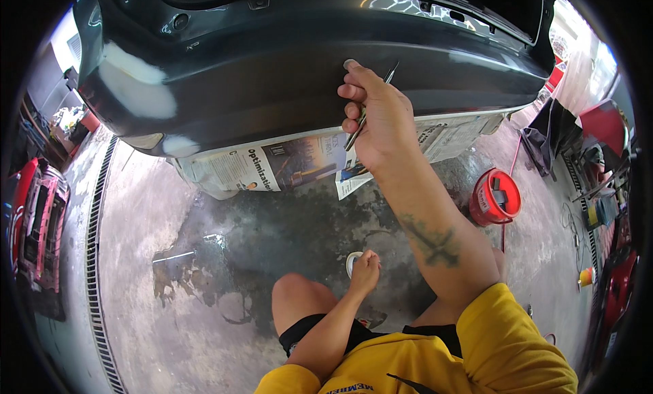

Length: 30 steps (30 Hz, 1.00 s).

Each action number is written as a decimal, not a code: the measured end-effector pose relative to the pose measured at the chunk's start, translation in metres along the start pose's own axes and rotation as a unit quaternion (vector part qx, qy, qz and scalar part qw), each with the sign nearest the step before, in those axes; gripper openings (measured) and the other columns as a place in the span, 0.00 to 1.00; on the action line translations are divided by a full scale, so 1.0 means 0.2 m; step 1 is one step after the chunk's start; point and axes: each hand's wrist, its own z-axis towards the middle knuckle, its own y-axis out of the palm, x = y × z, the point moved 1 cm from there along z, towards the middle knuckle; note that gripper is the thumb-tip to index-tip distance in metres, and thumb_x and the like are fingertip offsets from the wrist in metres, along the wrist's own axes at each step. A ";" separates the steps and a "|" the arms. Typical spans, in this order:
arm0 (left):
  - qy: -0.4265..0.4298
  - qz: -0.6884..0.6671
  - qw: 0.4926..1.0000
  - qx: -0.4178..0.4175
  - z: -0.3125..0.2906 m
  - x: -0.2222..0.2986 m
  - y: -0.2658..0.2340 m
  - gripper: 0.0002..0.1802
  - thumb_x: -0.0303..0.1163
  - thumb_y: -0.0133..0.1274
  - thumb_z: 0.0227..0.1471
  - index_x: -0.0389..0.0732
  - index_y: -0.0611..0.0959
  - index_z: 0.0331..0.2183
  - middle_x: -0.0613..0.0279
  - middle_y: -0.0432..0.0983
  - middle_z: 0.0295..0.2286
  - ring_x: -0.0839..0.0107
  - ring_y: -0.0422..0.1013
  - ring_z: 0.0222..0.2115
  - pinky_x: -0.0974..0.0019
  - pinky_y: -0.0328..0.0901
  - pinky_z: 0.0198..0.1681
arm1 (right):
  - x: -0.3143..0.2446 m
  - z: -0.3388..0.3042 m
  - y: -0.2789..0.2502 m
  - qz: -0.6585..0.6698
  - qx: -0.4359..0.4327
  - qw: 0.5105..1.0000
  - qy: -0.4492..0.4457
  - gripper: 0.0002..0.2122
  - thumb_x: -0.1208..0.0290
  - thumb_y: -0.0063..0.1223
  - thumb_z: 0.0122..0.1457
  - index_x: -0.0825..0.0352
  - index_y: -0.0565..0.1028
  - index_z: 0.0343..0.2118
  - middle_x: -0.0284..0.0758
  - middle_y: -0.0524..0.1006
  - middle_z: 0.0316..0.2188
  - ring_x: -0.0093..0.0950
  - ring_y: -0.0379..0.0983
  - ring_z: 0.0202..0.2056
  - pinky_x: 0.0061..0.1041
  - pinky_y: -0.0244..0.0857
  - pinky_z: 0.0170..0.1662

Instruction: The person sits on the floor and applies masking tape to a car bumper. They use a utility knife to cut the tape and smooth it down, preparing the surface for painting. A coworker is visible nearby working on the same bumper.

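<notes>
My right hand (389,118) is raised in front of a dark car body panel (272,81), fingers curled round a slim, pointed metal tool (396,69). The tool slants across the palm, its tip up and its other end below the fingers. One fingertip reaches toward the panel; whether it touches cannot be told. Pale filler-like patches (136,81) mark the panel's left side. Low between my knees, my left hand (366,274) is closed on a white round thing (352,263), perhaps a tape roll, partly hidden by the fingers.
Newspaper sheets (238,169) hang along the panel's lower edge. A red bucket (495,198) with dark blocks inside stands at the right. The concrete floor (136,210) has wet patches. A drain grate (98,258) runs along the left, beside a red car part (41,231).
</notes>
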 end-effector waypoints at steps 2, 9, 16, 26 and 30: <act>-0.006 -0.004 1.000 0.001 0.02 -0.04 -0.01 0.18 0.37 0.41 0.70 0.36 0.78 0.33 0.53 0.78 0.25 0.58 0.76 0.28 0.55 0.69 0.37 | 0.02 0.00 0.01 -0.004 0.005 1.000 -0.001 0.10 0.64 0.70 0.63 0.62 0.78 0.35 0.28 0.78 0.27 0.18 0.64 0.21 0.22 0.56 0.25; -0.003 -0.017 1.000 -0.003 0.01 -0.04 -0.02 0.21 0.40 0.37 0.73 0.37 0.75 0.33 0.55 0.76 0.24 0.61 0.76 0.27 0.57 0.68 0.36 | 0.00 -0.02 0.05 0.008 0.034 0.999 0.019 0.10 0.66 0.66 0.66 0.60 0.73 0.34 0.29 0.77 0.26 0.15 0.64 0.20 0.20 0.57 0.21; -0.013 0.015 1.000 -0.003 0.04 -0.09 -0.03 0.20 0.40 0.39 0.72 0.35 0.76 0.35 0.49 0.77 0.26 0.52 0.77 0.30 0.52 0.68 0.39 | 0.02 -0.02 0.03 0.009 0.027 1.000 0.011 0.09 0.64 0.67 0.67 0.59 0.77 0.36 0.27 0.76 0.28 0.18 0.65 0.25 0.23 0.57 0.26; -0.031 0.056 0.997 -0.030 0.03 -0.10 -0.02 0.19 0.39 0.40 0.71 0.33 0.78 0.39 0.36 0.79 0.34 0.37 0.77 0.38 0.43 0.67 0.43 | 0.00 -0.02 0.03 0.015 0.035 0.999 0.033 0.09 0.66 0.66 0.66 0.59 0.75 0.34 0.27 0.77 0.27 0.16 0.65 0.22 0.21 0.58 0.23; -0.031 0.084 0.995 -0.034 0.03 -0.09 -0.03 0.20 0.40 0.39 0.70 0.33 0.77 0.38 0.37 0.79 0.34 0.36 0.76 0.39 0.42 0.66 0.43 | -0.01 -0.02 0.04 0.019 0.042 0.998 0.038 0.09 0.65 0.66 0.65 0.58 0.75 0.34 0.27 0.77 0.27 0.16 0.65 0.22 0.21 0.57 0.23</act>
